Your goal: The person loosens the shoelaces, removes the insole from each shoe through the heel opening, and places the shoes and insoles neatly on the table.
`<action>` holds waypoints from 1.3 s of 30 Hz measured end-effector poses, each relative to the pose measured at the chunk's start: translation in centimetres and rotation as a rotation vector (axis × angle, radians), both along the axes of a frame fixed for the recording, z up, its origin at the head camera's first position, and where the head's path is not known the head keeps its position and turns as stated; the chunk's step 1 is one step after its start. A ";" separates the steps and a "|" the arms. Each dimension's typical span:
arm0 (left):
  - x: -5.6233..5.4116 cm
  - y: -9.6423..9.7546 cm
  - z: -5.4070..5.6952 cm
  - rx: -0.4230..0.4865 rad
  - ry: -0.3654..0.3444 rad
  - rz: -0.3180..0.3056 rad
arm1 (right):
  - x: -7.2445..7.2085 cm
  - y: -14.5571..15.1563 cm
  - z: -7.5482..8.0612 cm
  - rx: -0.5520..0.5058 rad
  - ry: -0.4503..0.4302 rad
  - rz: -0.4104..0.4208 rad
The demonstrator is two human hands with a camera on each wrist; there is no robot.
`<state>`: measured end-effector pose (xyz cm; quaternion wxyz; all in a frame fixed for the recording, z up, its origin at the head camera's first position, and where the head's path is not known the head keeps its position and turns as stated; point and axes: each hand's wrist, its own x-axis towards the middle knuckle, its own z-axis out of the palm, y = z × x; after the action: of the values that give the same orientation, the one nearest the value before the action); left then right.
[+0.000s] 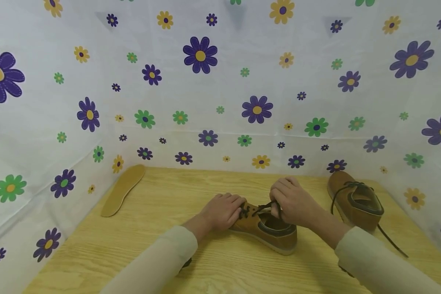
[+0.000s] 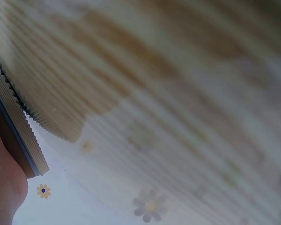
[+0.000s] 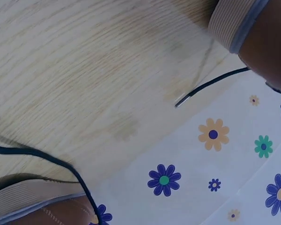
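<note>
A brown lace-up shoe [image 1: 263,239] lies on the wooden table, toe to the left and heel to the right. Across its front part, my left hand [image 1: 220,211] holds the shoe, thumb on the near side. My right hand [image 1: 290,202] pinches the dark shoelace [image 1: 262,207] above the shoe's opening; the fingertips are partly hidden. In the left wrist view, the ridged sole edge [image 2: 30,133] shows beside part of the left hand [image 2: 7,183]. A lace end with a clear tip [image 3: 215,80] sticks out beside a shoe [image 3: 267,47] in the right wrist view.
A second brown shoe [image 1: 367,220] stands at the right, its untied lace [image 1: 393,241] trailing over the table [image 1: 143,253]. A tan insole [image 1: 123,191] lies at the back left. Flower-printed sheeting [image 1: 228,85] encloses the back and sides.
</note>
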<state>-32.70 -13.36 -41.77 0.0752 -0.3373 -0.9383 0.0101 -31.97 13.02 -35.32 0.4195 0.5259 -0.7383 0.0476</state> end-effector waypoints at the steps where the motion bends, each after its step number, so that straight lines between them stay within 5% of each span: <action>1: 0.0 0.0 0.0 0.001 0.000 -0.001 | 0.0 0.2 0.1 -0.007 0.000 0.003; 18: 0.2 0.2 0.4 -0.001 -0.019 0.006 | 0.4 2.0 0.7 0.016 -0.036 -0.015; 39: 0.3 -0.2 0.2 0.009 0.005 0.028 | 0.1 2.8 -0.3 -0.079 0.049 -0.011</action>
<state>-32.39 -13.55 -41.59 0.0787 -0.3237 -0.9429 0.0077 -31.91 15.81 -35.59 0.4580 0.5060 -0.7283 0.0617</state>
